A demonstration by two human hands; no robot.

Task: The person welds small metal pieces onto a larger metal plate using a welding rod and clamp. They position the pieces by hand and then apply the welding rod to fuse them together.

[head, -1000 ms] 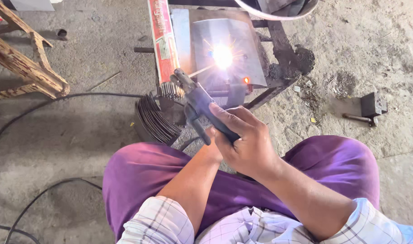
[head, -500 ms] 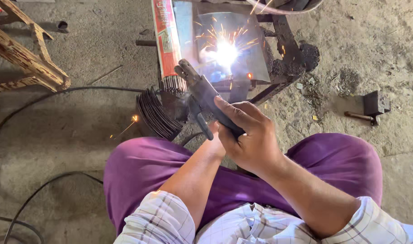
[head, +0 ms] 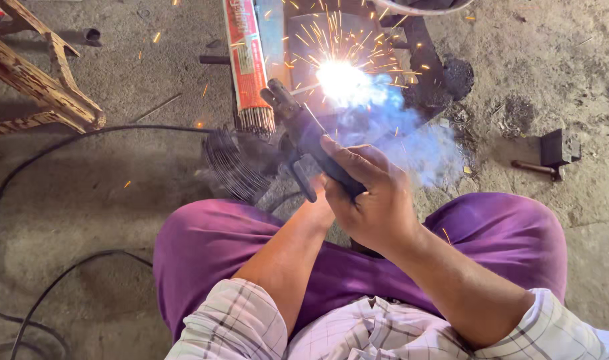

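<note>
Dark metal, the electrode holder (head: 311, 137) is clenched in the right hand (head: 371, 200), its tip at the bright arc (head: 341, 80) on a metal workpiece (head: 378, 47). The left hand (head: 318, 203) is mostly hidden beneath; its grip cannot be told.

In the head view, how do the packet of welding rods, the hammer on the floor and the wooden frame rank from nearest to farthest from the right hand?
From the right hand, which grips the electrode holder:
1. Packet of welding rods, up and to the left, beside the sparks.
2. Hammer, on the floor at the right.
3. Wooden frame, at the far upper left.
</note>
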